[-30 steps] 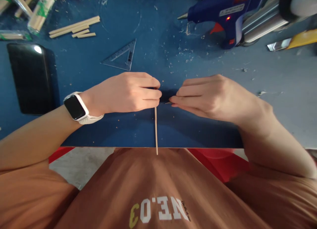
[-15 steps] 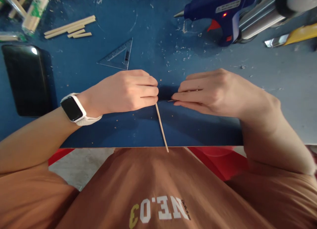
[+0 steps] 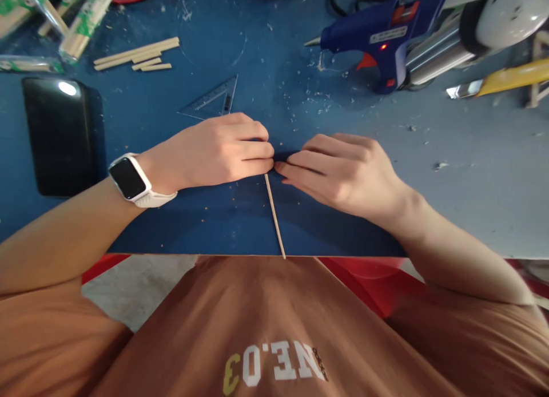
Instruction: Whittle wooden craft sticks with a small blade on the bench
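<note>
both hands meet: left hand (image 3: 218, 154) pinches thin stick (image 3: 274, 214), right hand (image 3: 343, 171) touching.

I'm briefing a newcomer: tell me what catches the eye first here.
At centre, the left hand and right hand meet fingertip to fingertip over a thin wooden stick that runs back to the blue table edge. A blue glue gun lies at the far right, a black phone at left.

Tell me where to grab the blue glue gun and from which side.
Take the glue gun by its handle, the part angling down toward the person near the red trigger. Come from the near side with the right hand: the metal nozzle points left and the indicator light glows red, so it is probably hot. Silver tubes crowd its right side.
</note>
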### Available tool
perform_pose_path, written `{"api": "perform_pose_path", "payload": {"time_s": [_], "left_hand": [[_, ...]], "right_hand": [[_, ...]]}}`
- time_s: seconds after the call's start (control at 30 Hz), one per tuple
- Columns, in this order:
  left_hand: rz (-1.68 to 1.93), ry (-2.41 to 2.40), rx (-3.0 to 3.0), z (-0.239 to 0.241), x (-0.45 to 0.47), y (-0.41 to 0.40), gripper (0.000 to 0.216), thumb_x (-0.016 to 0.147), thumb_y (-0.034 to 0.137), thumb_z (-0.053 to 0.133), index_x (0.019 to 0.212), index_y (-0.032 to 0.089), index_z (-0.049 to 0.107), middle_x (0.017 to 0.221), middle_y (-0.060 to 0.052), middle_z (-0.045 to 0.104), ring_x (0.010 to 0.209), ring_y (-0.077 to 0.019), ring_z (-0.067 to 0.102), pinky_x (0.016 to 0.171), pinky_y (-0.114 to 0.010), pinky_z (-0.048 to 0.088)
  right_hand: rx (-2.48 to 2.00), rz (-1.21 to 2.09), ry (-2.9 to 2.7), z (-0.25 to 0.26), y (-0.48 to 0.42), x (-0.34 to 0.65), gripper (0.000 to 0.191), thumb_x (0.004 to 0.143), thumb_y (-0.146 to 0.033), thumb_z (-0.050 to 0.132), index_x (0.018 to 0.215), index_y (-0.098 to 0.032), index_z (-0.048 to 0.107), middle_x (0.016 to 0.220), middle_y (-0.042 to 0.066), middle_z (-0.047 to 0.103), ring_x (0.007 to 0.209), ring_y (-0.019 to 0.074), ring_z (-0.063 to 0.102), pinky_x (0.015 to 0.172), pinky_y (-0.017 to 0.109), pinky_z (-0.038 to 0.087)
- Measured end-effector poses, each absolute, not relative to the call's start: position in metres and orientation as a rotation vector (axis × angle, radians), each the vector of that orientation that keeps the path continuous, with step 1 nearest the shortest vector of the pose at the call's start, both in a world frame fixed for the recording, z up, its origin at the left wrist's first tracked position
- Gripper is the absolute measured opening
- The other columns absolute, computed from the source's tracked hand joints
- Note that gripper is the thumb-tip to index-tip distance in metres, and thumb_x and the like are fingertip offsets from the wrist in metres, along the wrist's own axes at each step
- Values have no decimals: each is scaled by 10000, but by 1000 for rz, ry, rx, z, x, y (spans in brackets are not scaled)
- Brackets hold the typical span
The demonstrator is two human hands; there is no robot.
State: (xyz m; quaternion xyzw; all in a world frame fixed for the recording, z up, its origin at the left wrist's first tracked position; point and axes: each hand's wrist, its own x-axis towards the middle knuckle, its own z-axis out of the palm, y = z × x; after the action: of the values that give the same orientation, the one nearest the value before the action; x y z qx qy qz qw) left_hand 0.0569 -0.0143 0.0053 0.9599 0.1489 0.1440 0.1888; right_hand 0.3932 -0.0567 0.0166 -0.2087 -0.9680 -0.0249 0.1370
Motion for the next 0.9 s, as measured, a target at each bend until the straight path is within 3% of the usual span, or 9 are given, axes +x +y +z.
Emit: {"api": "perform_pose_path", "payload": {"time_s": [0.13,0.37,0.53,0.67,0.8,0.9], "left_hand": [[351,466,2841,7,52,-12,543,1407,241,388,1434,294,928,1426,-81,953,1466,-281,859,1314,-486,711],[390,429,2947,-1,56,-14,540,1391,197,392,1484,285,916,1361,-59,968,1358,-251,876,1261,-446,716],[469,454,2809,-2,57,-15,558,1393,187,399,1355,295,945,1339,-41,972,1363,-230,887,1274,-408,702],[439,455,2888,-6,55,-15,599,1376,121,360,1394,251,944,1398,-75,971,1390,-253,886,1247,-439,707],[440,449,2945,-10,54,-13,588,1387,138,348,1468,212,925,1458,-116,963,1422,-276,880,1211,-457,720],[443,440,2932,-11,54,-12,577,1386,141,359,1486,214,922,1475,-119,961,1425,-276,879,1225,-461,716]], "right_hand": [[-787,10,-2658,-3,-61,384,358,1295,-131,600,1455,-274,886,1219,26,952,1057,236,801,855,430,533],[-712,-91,-2640,-7,-51,388,307,1302,-128,613,1346,-271,881,1125,-4,934,1009,211,792,1054,438,596],[-619,-72,-2520,-2,-36,400,289,1283,-96,639,1379,-289,833,1247,0,959,1088,198,844,1140,432,665],[-594,28,-2458,-7,-26,407,232,1218,-109,736,1314,-289,845,1202,8,958,1064,224,864,1057,455,696],[-690,188,-2566,-18,-25,408,211,1212,-203,800,1335,-302,939,1225,38,973,1147,285,886,979,490,650],[-674,211,-2545,-24,-27,405,162,1232,-260,843,1331,-321,956,1185,22,975,1130,274,867,961,483,608]]}}
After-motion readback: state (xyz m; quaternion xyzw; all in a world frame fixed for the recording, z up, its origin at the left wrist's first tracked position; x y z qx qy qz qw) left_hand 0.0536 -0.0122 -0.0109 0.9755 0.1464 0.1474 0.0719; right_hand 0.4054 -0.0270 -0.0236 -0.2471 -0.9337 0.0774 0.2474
